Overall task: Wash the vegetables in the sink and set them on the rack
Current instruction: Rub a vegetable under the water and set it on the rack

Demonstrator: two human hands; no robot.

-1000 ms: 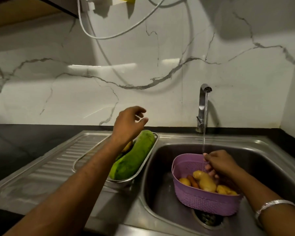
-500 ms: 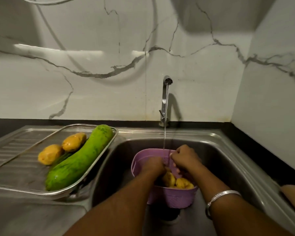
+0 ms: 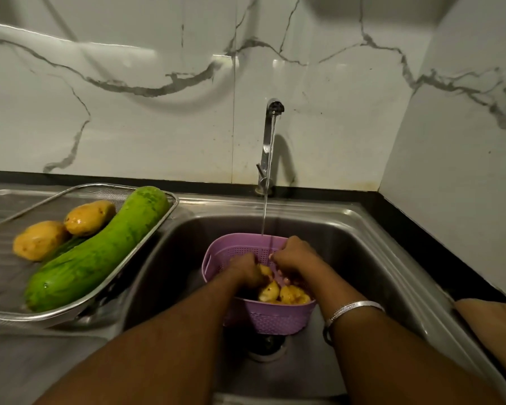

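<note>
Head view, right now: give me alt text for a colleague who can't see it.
Both hands, left and right, reach into a purple basket of potatoes in the steel sink, under the running tap. On the wire rack to the left lie a long green gourd and two washed potatoes.

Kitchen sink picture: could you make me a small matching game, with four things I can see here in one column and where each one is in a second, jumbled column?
Things:
1. long green gourd
2. purple basket
3. tap
4. silver bangle

Places:
A. on the right wrist
B. in the sink basin, under the running water
C. on the wire rack, beside two potatoes
D. at the wall behind the sink

Pairs: 1-C, 2-B, 3-D, 4-A
</note>
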